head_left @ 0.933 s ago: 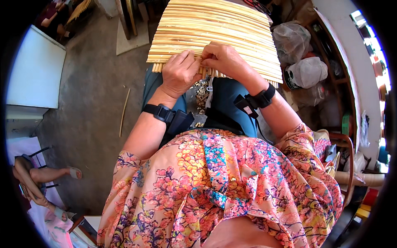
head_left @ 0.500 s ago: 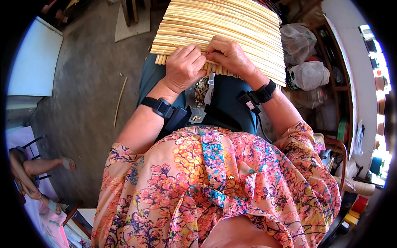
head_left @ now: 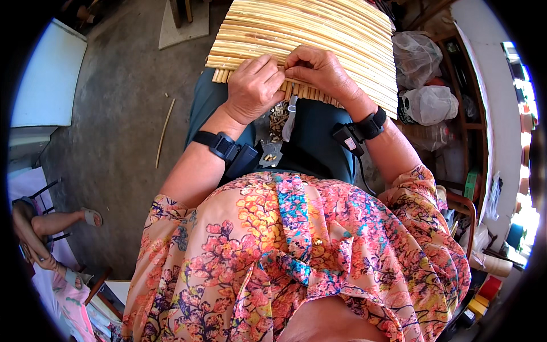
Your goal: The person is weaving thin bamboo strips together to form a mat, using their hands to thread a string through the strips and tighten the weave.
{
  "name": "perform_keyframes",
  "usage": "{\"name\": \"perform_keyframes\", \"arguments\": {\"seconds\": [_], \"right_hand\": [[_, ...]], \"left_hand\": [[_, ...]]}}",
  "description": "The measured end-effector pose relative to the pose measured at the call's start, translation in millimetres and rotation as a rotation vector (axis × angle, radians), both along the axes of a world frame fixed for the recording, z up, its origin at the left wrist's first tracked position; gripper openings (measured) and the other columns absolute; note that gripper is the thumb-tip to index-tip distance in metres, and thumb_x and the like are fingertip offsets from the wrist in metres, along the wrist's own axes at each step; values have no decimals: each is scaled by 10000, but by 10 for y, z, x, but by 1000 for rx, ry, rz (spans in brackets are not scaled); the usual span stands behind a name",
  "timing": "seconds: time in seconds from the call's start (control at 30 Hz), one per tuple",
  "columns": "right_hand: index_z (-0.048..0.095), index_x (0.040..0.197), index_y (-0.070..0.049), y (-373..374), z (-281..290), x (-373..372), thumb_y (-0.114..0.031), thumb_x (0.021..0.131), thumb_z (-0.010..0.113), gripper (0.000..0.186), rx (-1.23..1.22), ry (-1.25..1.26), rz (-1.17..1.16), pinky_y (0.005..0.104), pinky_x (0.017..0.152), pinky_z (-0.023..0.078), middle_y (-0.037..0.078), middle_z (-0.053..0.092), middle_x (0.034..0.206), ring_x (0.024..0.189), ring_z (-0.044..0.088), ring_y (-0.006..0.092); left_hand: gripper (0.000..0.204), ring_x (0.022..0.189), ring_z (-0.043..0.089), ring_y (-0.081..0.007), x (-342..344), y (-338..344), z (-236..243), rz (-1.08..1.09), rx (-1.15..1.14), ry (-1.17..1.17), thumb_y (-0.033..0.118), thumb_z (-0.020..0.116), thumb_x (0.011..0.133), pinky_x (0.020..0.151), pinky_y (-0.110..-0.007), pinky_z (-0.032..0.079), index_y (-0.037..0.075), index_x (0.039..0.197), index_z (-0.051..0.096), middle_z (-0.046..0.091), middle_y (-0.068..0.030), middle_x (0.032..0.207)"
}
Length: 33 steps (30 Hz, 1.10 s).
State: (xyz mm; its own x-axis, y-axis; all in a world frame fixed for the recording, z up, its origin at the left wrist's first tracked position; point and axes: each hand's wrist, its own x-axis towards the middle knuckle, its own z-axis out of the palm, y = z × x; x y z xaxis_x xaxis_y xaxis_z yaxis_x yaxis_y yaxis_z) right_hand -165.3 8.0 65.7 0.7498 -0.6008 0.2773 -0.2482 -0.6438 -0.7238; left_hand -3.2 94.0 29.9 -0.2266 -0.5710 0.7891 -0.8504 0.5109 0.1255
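At twelve o'clock lay the stick mat (head_left: 307, 34), with the left hand (head_left: 254, 85) and right hand (head_left: 320, 69) curled at its six o'clock edge. I couldn't tell if either grip was pinching anything. Small, slow finger moves, with that edge held flat, seemed best.

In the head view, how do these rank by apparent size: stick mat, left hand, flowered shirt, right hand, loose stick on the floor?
1. Flowered shirt
2. Stick mat
3. Left hand, right hand: too alike to rank
4. Loose stick
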Motion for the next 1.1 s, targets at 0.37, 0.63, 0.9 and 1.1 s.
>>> {"name": "perform_keyframes", "arguments": {"seconds": [0.37, 0.63, 0.9, 1.1], "right_hand": [[606, 806, -15, 49, -59, 18, -85, 758, 670, 106, 52, -82, -91, 257, 595, 452, 64, 578, 667, 627, 526, 110], [592, 822, -19, 21, -5, 6, -72, 777, 656, 94, 142, 23, -76, 245, 585, 439, 32, 569, 676, 623, 509, 97], [581, 835, -8, 16, -125, 85, -60, 810, 629, 75, 100, -307, -180, 244, 569, 444, 14, 577, 677, 616, 514, 90], [518, 904, -52, -170, 178, 163, -103, 923, 502, 57, 309, -386, -85, 201, 613, 487, 36, 572, 739, 661, 554, 72]], "left_hand": [[358, 929, 597, -217, -20, -17, -30, 12, -5, -1, 146, 720, 441, 755, -327, 479, 68, 776, 618, 613, -64, 893], [375, 931, 594, -234, -10, -16, -13, -6, 38, 45, 150, 739, 440, 774, -338, 469, 66, 780, 606, 616, -81, 917], [346, 909, 590, -256, -46, -39, -15, -41, 31, 19, 180, 739, 479, 767, -356, 457, 64, 770, 592, 614, -91, 927], [332, 878, 562, -230, -121, -24, -24, -64, 42, 60, 171, 729, 492, 763, -347, 442, 88, 782, 592, 582, -57, 861]]}}
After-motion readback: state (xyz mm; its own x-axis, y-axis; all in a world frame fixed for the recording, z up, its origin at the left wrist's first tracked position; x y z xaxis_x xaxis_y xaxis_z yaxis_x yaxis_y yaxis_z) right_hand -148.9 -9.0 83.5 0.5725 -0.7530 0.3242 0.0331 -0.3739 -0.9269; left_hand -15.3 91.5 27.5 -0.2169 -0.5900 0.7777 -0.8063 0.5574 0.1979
